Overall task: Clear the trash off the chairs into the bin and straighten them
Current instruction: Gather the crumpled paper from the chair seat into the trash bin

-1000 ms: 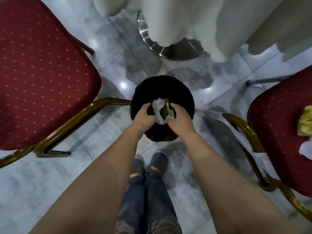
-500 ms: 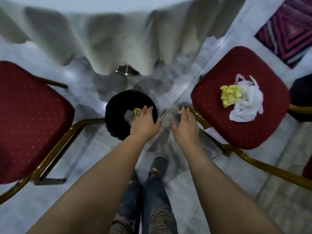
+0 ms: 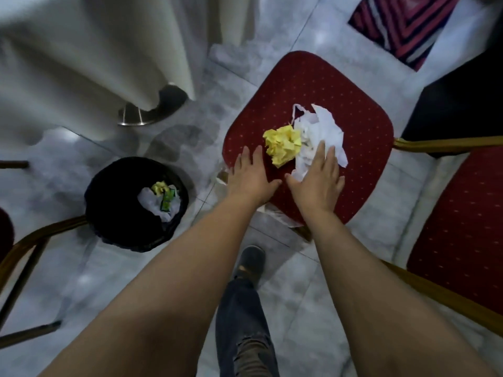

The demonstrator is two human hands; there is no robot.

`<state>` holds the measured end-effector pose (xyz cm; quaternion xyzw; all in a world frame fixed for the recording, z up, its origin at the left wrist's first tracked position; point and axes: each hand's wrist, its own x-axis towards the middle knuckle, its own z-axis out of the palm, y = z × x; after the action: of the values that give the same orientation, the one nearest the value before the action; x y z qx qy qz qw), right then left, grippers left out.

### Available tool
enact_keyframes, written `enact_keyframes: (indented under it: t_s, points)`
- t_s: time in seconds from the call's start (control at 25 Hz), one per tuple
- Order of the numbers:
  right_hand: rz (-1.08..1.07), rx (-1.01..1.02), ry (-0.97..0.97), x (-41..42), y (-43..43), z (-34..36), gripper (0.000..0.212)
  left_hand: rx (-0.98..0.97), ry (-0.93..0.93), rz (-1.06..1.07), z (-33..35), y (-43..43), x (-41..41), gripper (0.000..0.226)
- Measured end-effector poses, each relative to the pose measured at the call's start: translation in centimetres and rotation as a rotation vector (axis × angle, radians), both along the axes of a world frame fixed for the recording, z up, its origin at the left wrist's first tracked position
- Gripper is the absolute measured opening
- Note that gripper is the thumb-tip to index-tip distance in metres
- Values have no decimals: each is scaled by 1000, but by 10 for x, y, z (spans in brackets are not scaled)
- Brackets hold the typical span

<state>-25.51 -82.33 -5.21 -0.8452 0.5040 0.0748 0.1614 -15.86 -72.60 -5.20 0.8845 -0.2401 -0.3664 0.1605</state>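
Both hands are seen stretched out flat over the red chair seat (image 3: 345, 85) in the centre right of the frame. The left hand (image 3: 251, 178) is held with fingers straight and slightly spread; its grip is fully open and nothing is held in it. It lies over the seat's near left edge, just beside the crumpled yellow paper (image 3: 283, 145) and apart from it. The right hand (image 3: 317, 178) is likewise spread flat, its grip open. Its fingers are laid over the near edge of the crumpled white wad (image 3: 325, 126), but nothing is closed round. The yellow paper and the white wad are found touching each other in the middle of the seat.

The black bin (image 3: 109, 205) is placed on the marble floor (image 3: 272, 25) at centre left, well apart from the seat. Inside it, white, yellow and green trash (image 3: 161, 199) is seen. A white tablecloth (image 3: 81, 50) hangs at upper left above a metal table base (image 3: 148, 112). A second red chair (image 3: 457, 227) is seen at lower right, a gold chair frame (image 3: 30, 244) at lower left, and a striped rug (image 3: 402, 23) at upper right.
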Motion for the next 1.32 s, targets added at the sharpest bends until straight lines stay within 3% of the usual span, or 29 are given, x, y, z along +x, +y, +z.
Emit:
enact_keyframes:
  t_s: [0.16,0.28,0.4,0.52,0.68,0.88,1.04,1.32]
  points:
    - [-22,100,52,5,-57,-20,119,-32,-17,87,-12,-64,3,104]
    - [-8,197,40,14,-88,-32,121,-105,-17,242,-20,-90,11,99]
    - [86,224,71,21,-107,-38,111,-159,14,306,-28,-105,18,88]
    - [206,230,134,24,-113,-42,95,-159,19,224,-33,-122,27,87]
    - [193,171,-61,22,-104,-46,69,-127,114,150,-39,-136,34,84]
    - [96,247,-241,17,-85,-46,52,-105,182,92,-45,-120,22,50]
    - [88,246,-331,18,-63,-34,55,-337,367,347,-28,-91,23,35]
    - [253,222,-320,51,32,-5,55,-453,365,577,6,21,36,23]
